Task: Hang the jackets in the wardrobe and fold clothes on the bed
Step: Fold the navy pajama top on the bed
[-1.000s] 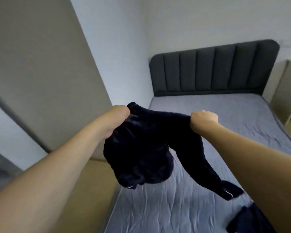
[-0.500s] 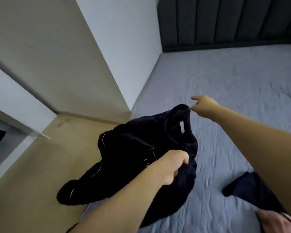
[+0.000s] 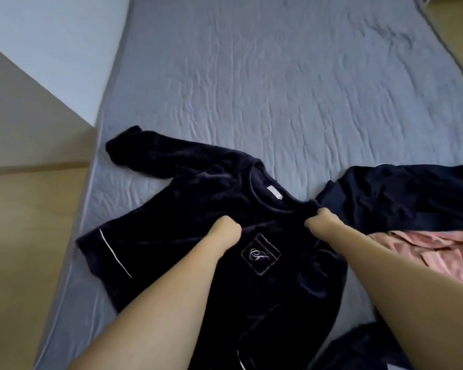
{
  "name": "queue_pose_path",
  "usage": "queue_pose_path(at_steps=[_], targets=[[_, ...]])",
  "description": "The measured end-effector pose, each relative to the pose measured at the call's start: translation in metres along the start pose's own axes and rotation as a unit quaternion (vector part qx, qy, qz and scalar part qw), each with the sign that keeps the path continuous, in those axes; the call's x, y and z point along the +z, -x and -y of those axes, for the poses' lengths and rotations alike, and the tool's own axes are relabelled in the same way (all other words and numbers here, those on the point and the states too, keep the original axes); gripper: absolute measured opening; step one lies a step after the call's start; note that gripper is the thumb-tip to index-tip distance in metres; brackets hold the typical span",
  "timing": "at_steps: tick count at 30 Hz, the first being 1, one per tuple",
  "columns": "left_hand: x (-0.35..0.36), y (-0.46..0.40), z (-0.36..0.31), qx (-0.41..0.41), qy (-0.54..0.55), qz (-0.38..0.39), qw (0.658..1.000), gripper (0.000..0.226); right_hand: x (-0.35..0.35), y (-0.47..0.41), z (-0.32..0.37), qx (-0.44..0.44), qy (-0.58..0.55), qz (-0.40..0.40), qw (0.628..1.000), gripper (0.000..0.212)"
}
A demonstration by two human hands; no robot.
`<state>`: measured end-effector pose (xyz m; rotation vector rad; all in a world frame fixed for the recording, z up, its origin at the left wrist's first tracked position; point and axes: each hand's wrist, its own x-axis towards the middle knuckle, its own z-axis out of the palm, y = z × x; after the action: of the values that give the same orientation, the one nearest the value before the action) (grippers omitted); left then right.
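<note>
A dark top [image 3: 187, 217] lies flat near the bed's [image 3: 278, 89] left edge, with a pale, unreadable neck label and an embroidered monogram patch. The left hand [image 3: 225, 231] and right hand [image 3: 318, 222] each pinch its shoulders. Beside it lie another dark garment [image 3: 401, 198] and one pink garment [image 3: 425, 249].

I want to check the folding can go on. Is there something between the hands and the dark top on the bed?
Nothing visible does. The left hand and the right hand both grip the dark top directly, near its collar. It lies spread on the bed. Other dark clothes and a pink garment lie to its right.
</note>
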<state>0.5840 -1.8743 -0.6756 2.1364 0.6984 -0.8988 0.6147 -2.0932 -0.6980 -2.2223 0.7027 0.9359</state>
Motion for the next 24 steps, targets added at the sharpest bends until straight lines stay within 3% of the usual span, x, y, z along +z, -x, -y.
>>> queue_pose_path(at_steps=[2, 4, 8, 12, 14, 18, 24], targets=[[-0.014, -0.033, 0.024, 0.012, -0.07, -0.059, 0.996, 0.018, 0.037, -0.013, -0.009, -0.003, 0.006, 0.018, 1.0, 0.068], [-0.012, -0.065, 0.038, 0.009, -0.063, -0.066, 0.996, 0.015, 0.054, -0.037, -0.015, 0.008, 0.004, -0.025, 1.0, 0.073], [0.029, -0.133, 0.026, 0.037, 0.053, -0.062, 0.996, 0.059, 0.076, -0.088, -0.049, 0.036, 0.017, -0.152, 0.988, 0.088], [0.088, -0.2, 0.001, 0.079, -0.088, -0.091, 0.989, 0.081, 0.111, -0.13, -0.089, -0.064, 0.079, -0.228, 0.968, 0.091], [0.116, -0.23, 0.012, 0.094, -0.173, -0.133, 0.971, 0.085, 0.132, -0.146, -0.104, -0.105, 0.123, -0.269, 0.95, 0.088], [0.15, -0.257, 0.029, 0.161, -0.248, -0.361, 0.884, 0.08, 0.156, -0.175, -0.117, -0.146, 0.145, -0.402, 0.892, 0.08], [0.156, -0.264, 0.032, 0.184, -0.244, -0.398, 0.865, 0.077, 0.159, -0.176, -0.122, -0.147, 0.165, -0.418, 0.881, 0.079]])
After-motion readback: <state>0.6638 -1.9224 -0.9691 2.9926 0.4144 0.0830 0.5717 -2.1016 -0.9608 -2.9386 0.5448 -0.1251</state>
